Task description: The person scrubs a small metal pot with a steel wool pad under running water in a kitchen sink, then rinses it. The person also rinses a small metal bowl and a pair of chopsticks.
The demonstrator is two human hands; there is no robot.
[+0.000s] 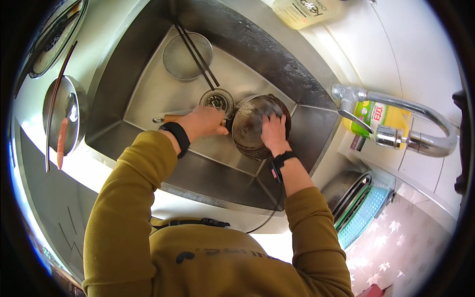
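Observation:
A small dark pan [248, 126] with a wooden handle [173, 118] rests in the steel sink [163, 92], right of the drain strainer [216, 101]. My left hand [205, 123] grips the handle close to the pan's body. My right hand [275, 134] lies on the pan's round face with its fingers spread; they look blurred, and whether something is under them cannot be told. Beyond my left hand a round metal dish [187, 55] sits in the sink's far corner, a pair of dark chopsticks [196, 55] lying across it. Bits of food are in the strainer.
A chrome faucet [408, 100] reaches in from the right beside a yellow detergent bottle [395, 120]. Another bottle [306, 11] stands behind the sink. On the left counter are a metal bowl [79, 107] with chopsticks and an orange-handled utensil [62, 143]. A turquoise basket [367, 215] stands lower right.

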